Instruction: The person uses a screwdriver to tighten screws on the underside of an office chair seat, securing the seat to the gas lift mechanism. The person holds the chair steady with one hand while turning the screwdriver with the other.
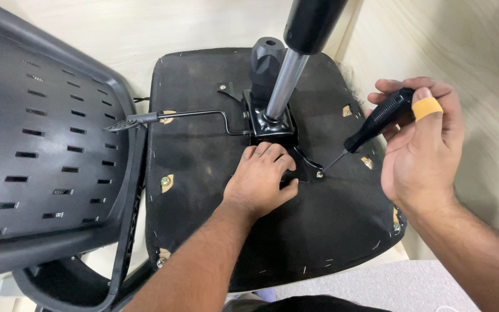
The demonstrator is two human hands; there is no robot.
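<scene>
Left hand (261, 176): palm down, pressed flat, fingers together and pointing away from the body, tips slightly curled, thumb splayed out to the right. Left forearm runs in from bottom centre, angled up and to the right, wrist straight.

Right hand (420, 141): raised, curled in a closed grip, back of hand facing right, knuckles up. Fingers wrapped toward the palm, thumb laid along the top. Index finger (427, 107) carries a yellow band near the tip. Right forearm enters from the bottom-right corner, angled up-left, wrist bent slightly inward toward the left hand.

Hands near each other, not touching. Both forearms bare.
</scene>
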